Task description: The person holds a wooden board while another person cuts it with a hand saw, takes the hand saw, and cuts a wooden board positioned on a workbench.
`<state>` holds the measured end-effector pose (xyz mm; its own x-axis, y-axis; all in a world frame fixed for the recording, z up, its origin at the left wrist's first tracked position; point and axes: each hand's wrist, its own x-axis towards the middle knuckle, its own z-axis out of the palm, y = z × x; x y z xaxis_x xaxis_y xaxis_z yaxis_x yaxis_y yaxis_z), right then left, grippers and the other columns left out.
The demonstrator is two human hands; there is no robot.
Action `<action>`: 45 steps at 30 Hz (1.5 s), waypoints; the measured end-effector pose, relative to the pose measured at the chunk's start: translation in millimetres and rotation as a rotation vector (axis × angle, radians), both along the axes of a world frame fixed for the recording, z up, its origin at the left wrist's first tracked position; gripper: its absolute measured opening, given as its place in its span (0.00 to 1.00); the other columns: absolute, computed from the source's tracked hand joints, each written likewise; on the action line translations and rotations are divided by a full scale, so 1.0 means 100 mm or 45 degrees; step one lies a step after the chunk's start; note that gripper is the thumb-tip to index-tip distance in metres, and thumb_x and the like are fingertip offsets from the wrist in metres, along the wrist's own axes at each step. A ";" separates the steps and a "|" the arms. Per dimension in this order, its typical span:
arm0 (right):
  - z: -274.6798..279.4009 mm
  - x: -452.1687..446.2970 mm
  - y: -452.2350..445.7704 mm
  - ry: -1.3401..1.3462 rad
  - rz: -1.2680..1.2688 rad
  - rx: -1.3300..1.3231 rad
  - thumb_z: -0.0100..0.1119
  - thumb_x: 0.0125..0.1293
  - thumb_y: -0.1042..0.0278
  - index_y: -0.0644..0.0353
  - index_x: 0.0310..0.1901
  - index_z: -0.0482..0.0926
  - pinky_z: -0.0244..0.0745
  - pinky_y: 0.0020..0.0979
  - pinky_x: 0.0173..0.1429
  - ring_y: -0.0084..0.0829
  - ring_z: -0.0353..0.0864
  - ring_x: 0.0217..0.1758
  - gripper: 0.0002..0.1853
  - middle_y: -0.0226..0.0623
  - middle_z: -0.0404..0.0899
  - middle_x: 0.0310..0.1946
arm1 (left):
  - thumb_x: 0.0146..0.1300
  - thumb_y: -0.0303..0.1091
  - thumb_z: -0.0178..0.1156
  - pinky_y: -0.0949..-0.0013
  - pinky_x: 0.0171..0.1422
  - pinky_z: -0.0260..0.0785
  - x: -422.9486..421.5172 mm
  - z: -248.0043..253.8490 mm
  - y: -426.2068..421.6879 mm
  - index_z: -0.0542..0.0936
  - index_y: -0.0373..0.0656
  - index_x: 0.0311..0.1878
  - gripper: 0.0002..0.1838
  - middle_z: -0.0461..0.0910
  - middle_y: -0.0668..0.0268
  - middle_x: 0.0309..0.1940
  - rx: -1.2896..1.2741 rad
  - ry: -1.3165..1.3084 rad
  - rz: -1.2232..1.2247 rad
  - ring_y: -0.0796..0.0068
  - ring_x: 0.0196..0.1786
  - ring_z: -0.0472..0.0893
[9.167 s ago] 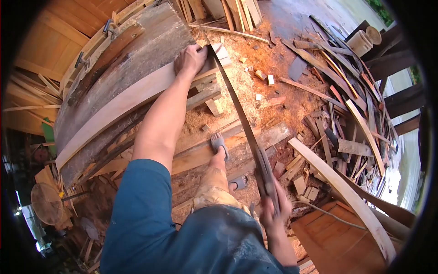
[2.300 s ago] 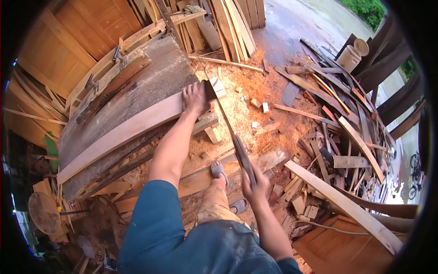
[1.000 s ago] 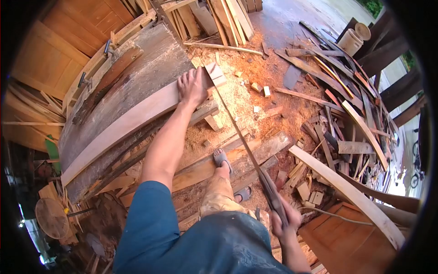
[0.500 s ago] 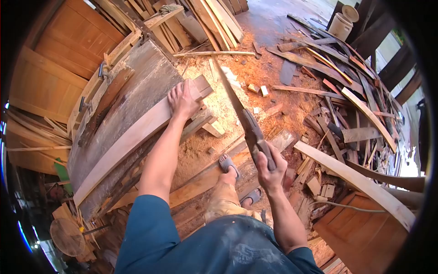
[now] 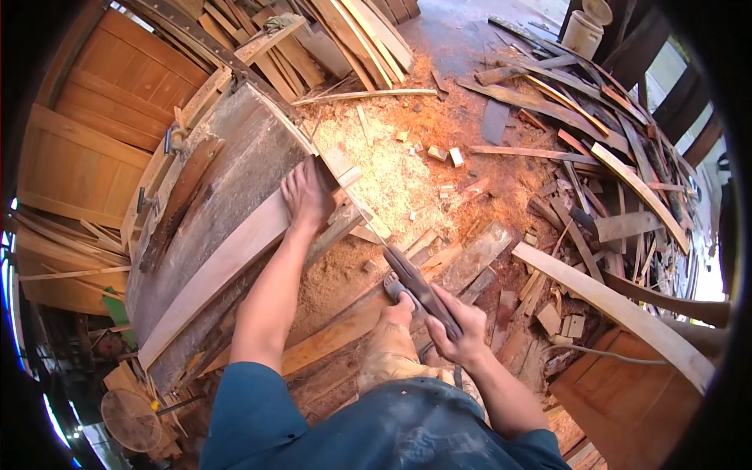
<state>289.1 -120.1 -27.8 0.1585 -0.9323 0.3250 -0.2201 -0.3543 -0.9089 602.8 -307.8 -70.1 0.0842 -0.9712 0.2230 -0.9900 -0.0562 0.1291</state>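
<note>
A long curved wooden board point(image 5: 223, 270) lies along the worn workbench point(image 5: 235, 149). My left hand point(image 5: 307, 196) is clamped over it near its far end, fingers bent across the top. My right hand point(image 5: 460, 325) is closed round the dark handle of a handsaw point(image 5: 406, 272). The saw slants up and to the left, its blade seen nearly edge-on at the board's end, just right of my left hand. Whether the teeth are in the wood I cannot tell.
Sawdust point(image 5: 392, 172) and small offcuts point(image 5: 446, 155) cover the ground ahead. Scrap wood point(image 5: 564, 117) is heaped at the right, near another curved board point(image 5: 611, 309). Planks point(image 5: 356, 43) lean at the back, and wooden panels point(image 5: 86, 164) stand at the left. Lumber lies around my feet.
The saw has come down and left from a raised position, and its blade is now at the board's end. My left hand still holds the board.
</note>
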 end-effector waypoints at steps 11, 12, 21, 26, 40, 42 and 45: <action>0.64 0.40 -0.48 0.023 -0.027 -0.154 0.70 0.58 0.71 0.67 0.61 0.76 0.81 0.33 0.41 0.40 0.88 0.36 0.29 0.48 0.86 0.39 | 0.48 0.51 0.72 0.44 0.70 0.60 0.21 0.21 -0.06 0.66 0.36 0.69 0.48 0.74 0.49 0.62 0.119 0.164 -0.206 0.46 0.66 0.73; 0.69 0.30 -0.33 0.070 -0.013 -0.256 0.71 0.58 0.71 0.67 0.62 0.75 0.81 0.33 0.42 0.40 0.89 0.37 0.29 0.49 0.86 0.41 | 0.49 0.51 0.71 0.44 0.67 0.64 0.37 0.12 -0.14 0.69 0.38 0.67 0.44 0.78 0.50 0.59 0.077 0.228 -0.302 0.47 0.62 0.77; 0.88 0.27 0.22 0.016 -0.166 0.040 0.67 0.62 0.73 0.71 0.63 0.73 0.78 0.28 0.48 0.30 0.86 0.41 0.28 0.46 0.85 0.43 | 0.57 0.49 0.71 0.51 0.56 0.76 0.10 0.94 -0.01 0.78 0.42 0.60 0.31 0.85 0.51 0.47 0.462 0.195 -0.162 0.48 0.48 0.85; 0.73 0.23 0.54 0.044 -0.164 0.122 0.68 0.61 0.72 0.70 0.65 0.72 0.79 0.28 0.49 0.33 0.88 0.43 0.30 0.49 0.85 0.43 | 0.60 0.37 0.65 0.43 0.54 0.75 -0.08 0.67 0.38 0.81 0.45 0.54 0.18 0.86 0.50 0.43 0.260 0.092 -0.131 0.44 0.47 0.84; 0.67 0.25 0.97 0.164 -0.119 0.007 0.69 0.60 0.71 0.69 0.63 0.74 0.80 0.30 0.43 0.38 0.89 0.37 0.29 0.51 0.85 0.39 | 0.62 0.27 0.54 0.59 0.60 0.72 -0.16 -0.08 0.56 0.79 0.38 0.56 0.18 0.82 0.57 0.56 -0.327 -0.188 -0.115 0.60 0.57 0.80; 0.64 0.35 0.81 0.177 -0.144 0.038 0.69 0.61 0.71 0.68 0.63 0.74 0.80 0.30 0.42 0.39 0.89 0.37 0.29 0.51 0.85 0.38 | 0.61 0.27 0.54 0.59 0.58 0.74 -0.19 -0.08 0.58 0.80 0.39 0.52 0.16 0.83 0.58 0.53 -0.411 -0.196 -0.131 0.60 0.55 0.82; 0.67 0.35 0.83 0.203 -0.164 0.174 0.69 0.61 0.70 0.68 0.62 0.75 0.81 0.30 0.44 0.39 0.90 0.39 0.28 0.51 0.86 0.39 | 0.59 0.25 0.55 0.59 0.53 0.76 -0.21 0.13 0.60 0.80 0.40 0.46 0.12 0.84 0.58 0.48 -0.205 -0.093 -0.148 0.59 0.51 0.83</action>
